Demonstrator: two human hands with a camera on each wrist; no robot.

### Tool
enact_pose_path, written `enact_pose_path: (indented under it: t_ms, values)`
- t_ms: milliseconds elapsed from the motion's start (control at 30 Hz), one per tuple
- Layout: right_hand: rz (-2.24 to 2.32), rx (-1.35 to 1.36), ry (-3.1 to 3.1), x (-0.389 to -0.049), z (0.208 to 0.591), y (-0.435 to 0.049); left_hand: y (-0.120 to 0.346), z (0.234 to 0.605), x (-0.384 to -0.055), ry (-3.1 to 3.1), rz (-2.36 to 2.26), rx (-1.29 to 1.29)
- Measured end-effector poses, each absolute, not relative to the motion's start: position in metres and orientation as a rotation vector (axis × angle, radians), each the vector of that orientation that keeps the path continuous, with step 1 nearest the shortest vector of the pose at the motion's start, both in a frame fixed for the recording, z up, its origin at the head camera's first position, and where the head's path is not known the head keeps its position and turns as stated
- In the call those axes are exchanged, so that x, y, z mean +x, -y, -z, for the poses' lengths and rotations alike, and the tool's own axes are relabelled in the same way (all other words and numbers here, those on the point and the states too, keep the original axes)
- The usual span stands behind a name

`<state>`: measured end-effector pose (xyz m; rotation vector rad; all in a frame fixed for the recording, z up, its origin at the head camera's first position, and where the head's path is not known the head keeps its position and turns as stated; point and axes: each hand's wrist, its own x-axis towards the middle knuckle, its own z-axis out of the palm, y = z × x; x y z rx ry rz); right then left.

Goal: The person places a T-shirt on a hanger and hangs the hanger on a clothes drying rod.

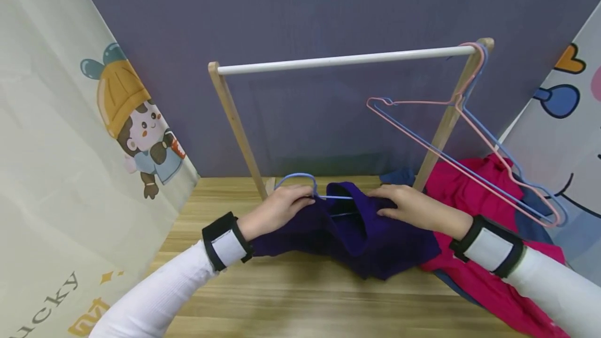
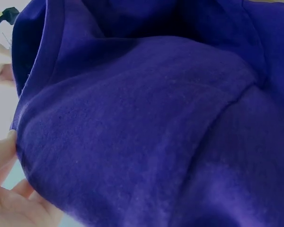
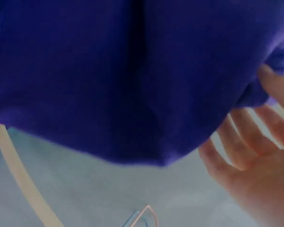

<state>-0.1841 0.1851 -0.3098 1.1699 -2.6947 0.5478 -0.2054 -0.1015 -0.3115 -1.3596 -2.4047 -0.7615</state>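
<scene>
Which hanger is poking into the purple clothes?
The blue hanger by the left hand: its bar shows in the opening of the purple garment. The other two, a pink hanger and another blue hanger, hang at the right end of the rail.

Two hangers (image 1: 466,90) hang on the clothes rack (image 1: 338,60), far right — a shirt (image 1: 300,231) before it, heaped clothes (image 1: 456,193) to the right.

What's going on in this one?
A person's left hand and right hand hold a purple garment on either side of its neck opening. A blue hanger is partly inside, its hook beside the left hand. The garment is off the rack's white bar, where a pink hanger and another blue one hang at the right end.
</scene>
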Motion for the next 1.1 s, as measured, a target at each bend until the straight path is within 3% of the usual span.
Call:
enact_pose_path:
  t_ms: [400,1100]
  values:
    - [-0.673,1.138,2.531,-0.182,0.318,-0.181,0.102,0.303,-0.208,2.572,0.871,-1.250]
    - [-0.692,0.835,2.472,-0.160,0.291,-0.206,0.154,0.295,-0.219,2.630,0.905,-1.041]
